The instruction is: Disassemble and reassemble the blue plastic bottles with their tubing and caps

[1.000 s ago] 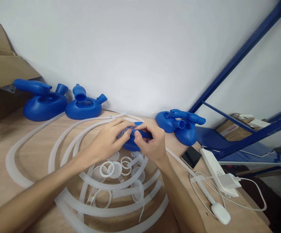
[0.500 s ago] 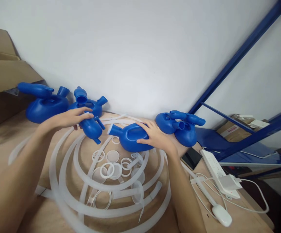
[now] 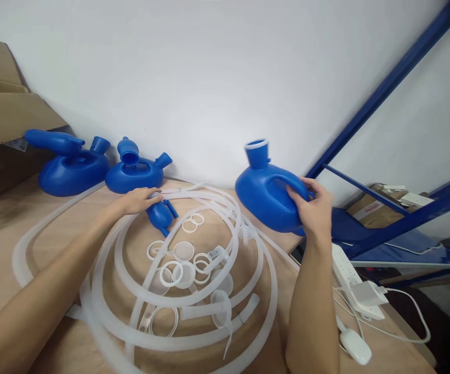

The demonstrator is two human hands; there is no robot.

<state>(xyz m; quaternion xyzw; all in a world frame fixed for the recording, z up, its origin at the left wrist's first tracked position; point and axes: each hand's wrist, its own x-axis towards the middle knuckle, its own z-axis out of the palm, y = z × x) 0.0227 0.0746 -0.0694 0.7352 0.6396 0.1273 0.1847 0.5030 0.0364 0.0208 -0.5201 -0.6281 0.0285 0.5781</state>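
Observation:
My right hand [image 3: 313,205] grips the handle end of a large blue bottle [image 3: 266,195], held up at the right with its white-rimmed mouth upward. A small blue spouted piece [image 3: 161,215] hangs from my left hand [image 3: 141,201], spout downward, over the coiled tubing. The translucent tubing [image 3: 178,343] lies in wide loops on the table. Inside the loops are several white rings [image 3: 171,274] and clear discs [image 3: 183,251]. Two more blue bottles [image 3: 72,174] [image 3: 133,177] stand at the back left, each with a blue piece on top.
A cardboard box [image 3: 10,114] is at the far left. At the right lie a white power strip [image 3: 349,275] with cables, a white device [image 3: 356,347] and a partly hidden phone [image 3: 298,253]. Blue metal shelving [image 3: 388,234] stands beyond, against the wall.
My right hand has lifted the large blue bottle up and to the right, tilting its mouth upward. My left hand has moved right and slightly down with the small blue piece.

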